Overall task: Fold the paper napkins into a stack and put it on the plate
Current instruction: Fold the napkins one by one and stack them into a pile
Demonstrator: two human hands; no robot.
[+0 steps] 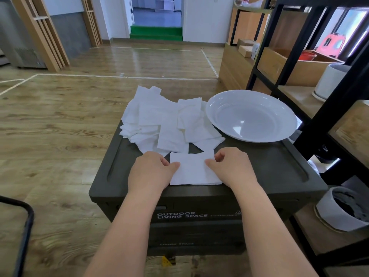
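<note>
A folded white napkin (193,171) lies flat near the front of the dark storage box (259,176). My left hand (151,170) pinches its left edge and my right hand (231,166) pinches its right edge, fingers curled on the paper. Behind it a loose pile of unfolded white napkins (159,118) spreads over the box's far left. An empty white plate (287,114) sits at the far right of the box top.
A black metal shelf frame (319,100) with wooden boards stands close on the right, holding a white pot (329,80). A lined bin (343,210) sits low right. A black tube frame (26,226) is at the lower left. Wooden floor surrounds the box.
</note>
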